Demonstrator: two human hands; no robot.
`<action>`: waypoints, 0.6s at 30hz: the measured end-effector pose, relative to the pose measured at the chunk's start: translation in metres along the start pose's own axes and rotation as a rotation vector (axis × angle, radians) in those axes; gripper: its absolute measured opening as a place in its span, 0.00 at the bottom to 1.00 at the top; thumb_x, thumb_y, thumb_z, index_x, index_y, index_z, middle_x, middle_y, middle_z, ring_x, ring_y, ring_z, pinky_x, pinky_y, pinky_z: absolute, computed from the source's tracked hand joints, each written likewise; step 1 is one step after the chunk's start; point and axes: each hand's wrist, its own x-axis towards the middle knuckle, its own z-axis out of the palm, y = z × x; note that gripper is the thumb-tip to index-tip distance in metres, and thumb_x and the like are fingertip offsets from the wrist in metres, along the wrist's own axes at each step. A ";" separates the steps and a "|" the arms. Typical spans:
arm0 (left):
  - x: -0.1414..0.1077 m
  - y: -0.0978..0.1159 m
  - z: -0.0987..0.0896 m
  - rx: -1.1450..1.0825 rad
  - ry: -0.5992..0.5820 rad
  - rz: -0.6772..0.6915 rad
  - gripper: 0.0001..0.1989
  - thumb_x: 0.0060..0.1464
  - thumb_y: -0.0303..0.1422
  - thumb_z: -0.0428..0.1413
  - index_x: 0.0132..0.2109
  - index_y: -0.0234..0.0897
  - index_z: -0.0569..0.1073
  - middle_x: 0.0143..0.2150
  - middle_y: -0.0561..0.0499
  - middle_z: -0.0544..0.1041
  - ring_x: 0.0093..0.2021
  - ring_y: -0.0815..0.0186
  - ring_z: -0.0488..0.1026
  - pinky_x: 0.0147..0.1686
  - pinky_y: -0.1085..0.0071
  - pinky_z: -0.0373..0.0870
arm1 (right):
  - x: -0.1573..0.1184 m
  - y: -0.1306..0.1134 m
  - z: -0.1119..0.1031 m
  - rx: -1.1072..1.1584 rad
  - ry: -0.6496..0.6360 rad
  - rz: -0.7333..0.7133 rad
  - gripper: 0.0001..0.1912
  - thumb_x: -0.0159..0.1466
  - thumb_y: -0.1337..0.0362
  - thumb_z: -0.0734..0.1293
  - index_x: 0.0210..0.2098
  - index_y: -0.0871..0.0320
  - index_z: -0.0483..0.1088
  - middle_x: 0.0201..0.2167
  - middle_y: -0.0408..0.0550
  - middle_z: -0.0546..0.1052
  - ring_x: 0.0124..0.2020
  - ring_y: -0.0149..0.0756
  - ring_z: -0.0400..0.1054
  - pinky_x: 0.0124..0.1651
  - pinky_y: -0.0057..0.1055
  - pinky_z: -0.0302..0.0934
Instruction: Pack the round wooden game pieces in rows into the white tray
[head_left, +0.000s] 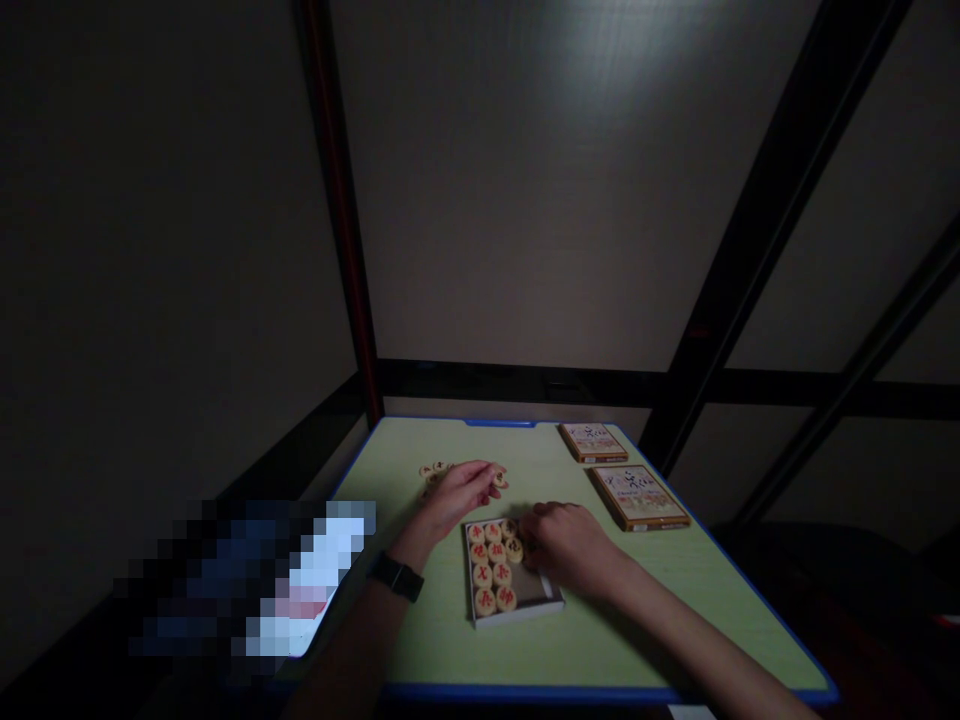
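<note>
My left hand point(466, 490), with a dark watch point(397, 576) on its wrist, is raised above the table and pinches a round wooden Chinese chess piece point(499, 479). Below it lies a shallow open box point(517, 616) with rows of chess pieces. Red-marked pieces point(493, 573) fill its left side, and black-marked ones point(514, 550) sit toward the top middle. My right hand point(559, 540) reaches over the box's upper right corner, fingers closed and pointing down. A piece shows partly at its fingertips; the rest is hidden by the hand. Bare box floor shows at the lower right.
More loose chess pieces point(435, 468) lie behind my left hand, partly covered. Two printed game boxes point(641, 497) rest along the right side of the green table point(675, 620), which has a blue edge. A pixelated bright patch point(315, 590) is at the left edge. Walls stand behind.
</note>
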 end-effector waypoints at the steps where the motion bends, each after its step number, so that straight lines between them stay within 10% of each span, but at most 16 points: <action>1: 0.000 0.000 0.000 -0.004 -0.009 -0.003 0.22 0.45 0.45 0.69 0.40 0.32 0.78 0.35 0.48 0.77 0.32 0.70 0.71 0.33 0.73 0.63 | 0.000 0.001 -0.001 0.001 0.002 -0.001 0.10 0.58 0.67 0.66 0.38 0.58 0.77 0.41 0.56 0.81 0.41 0.46 0.75 0.39 0.33 0.61; 5: -0.003 0.004 0.003 -0.021 -0.057 0.000 0.23 0.43 0.45 0.70 0.40 0.32 0.79 0.37 0.48 0.78 0.33 0.71 0.71 0.33 0.74 0.62 | -0.002 0.006 -0.005 0.102 0.091 0.001 0.08 0.60 0.65 0.68 0.38 0.58 0.76 0.38 0.53 0.80 0.39 0.44 0.75 0.39 0.32 0.61; 12: -0.010 0.009 0.007 -0.078 -0.226 -0.026 0.25 0.38 0.39 0.74 0.41 0.33 0.75 0.37 0.49 0.79 0.37 0.69 0.74 0.40 0.73 0.65 | 0.011 0.012 0.008 0.424 0.608 -0.148 0.17 0.66 0.64 0.66 0.54 0.57 0.69 0.47 0.54 0.74 0.44 0.41 0.71 0.44 0.33 0.66; 18: -0.009 0.007 0.002 0.051 -0.280 -0.014 0.25 0.40 0.41 0.72 0.42 0.34 0.74 0.36 0.49 0.79 0.38 0.66 0.75 0.40 0.71 0.66 | 0.007 0.022 0.007 0.435 0.545 -0.253 0.13 0.67 0.67 0.64 0.50 0.57 0.73 0.45 0.53 0.74 0.42 0.38 0.71 0.44 0.31 0.65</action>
